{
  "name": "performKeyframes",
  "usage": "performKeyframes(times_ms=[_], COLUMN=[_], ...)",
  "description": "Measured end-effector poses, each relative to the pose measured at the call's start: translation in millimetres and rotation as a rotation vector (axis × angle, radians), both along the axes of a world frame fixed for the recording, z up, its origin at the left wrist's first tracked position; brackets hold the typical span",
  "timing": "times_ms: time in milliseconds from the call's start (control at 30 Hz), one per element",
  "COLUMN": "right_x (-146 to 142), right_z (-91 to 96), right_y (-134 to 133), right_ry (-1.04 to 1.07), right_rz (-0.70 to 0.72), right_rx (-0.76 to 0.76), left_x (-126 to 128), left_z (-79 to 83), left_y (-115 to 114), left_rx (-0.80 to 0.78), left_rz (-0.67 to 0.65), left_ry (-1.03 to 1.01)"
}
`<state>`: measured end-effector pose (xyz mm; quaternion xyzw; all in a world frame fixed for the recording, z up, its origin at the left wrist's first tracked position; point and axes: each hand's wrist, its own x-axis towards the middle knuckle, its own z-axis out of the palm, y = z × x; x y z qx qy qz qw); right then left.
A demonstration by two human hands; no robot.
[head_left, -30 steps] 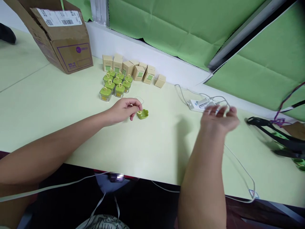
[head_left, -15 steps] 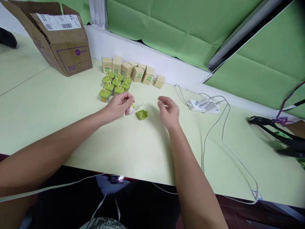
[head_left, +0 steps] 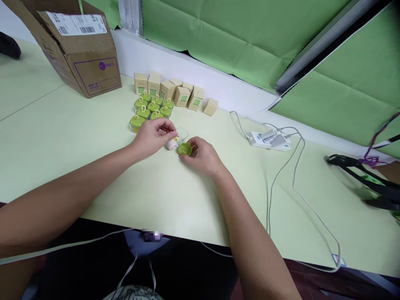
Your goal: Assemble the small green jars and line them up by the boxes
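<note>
My right hand (head_left: 203, 156) has thumb and fingers closed round a small green lid (head_left: 185, 149), its hollow side facing up. Just left of it, my left hand (head_left: 156, 135) is pinched at the fingertips; what lies between them is too small to make out. Under those fingertips is a pale pinkish-white piece (head_left: 171, 144), with a bit of yellow beside it. A clear open container (head_left: 183, 134) stands right behind, partly covered by the fingers. Several clear jars with green lids and yellow loop handles (head_left: 153, 106) are grouped behind my left hand.
Several small brown cartons (head_left: 181, 96) line the wall. A large open cardboard box (head_left: 96, 75) stands at the back left. To the right lie a white power strip (head_left: 269, 140) with plugs, a trailing white cable (head_left: 295, 183) and a black object (head_left: 359, 171).
My right hand has come down and left and closed on the green lid, which is slightly shifted. My left hand stays pinched in nearly the same place.
</note>
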<state>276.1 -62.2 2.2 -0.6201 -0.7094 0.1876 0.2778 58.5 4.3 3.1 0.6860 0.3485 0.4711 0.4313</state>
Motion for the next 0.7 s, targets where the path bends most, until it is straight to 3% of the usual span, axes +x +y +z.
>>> performKeyframes(times_ms=[233, 467, 700], right_x=[1, -8, -13], right_z=[1.4, 4.8, 4.9], right_y=[1, -4, -6], right_ry=[0.174, 0.2, 0.204], right_rz=[0.078, 0.185, 0.179], right_rx=[0.284, 0.324, 0.28], left_x=[4, -1, -2], left_z=[0.3, 7.1, 5.6], left_y=[-6, -23, -21], left_rx=[-0.024, 0.362, 0.598], left_rz=[-0.088, -0.118, -0.184], left_ry=[-0.053, 0.225, 0.388])
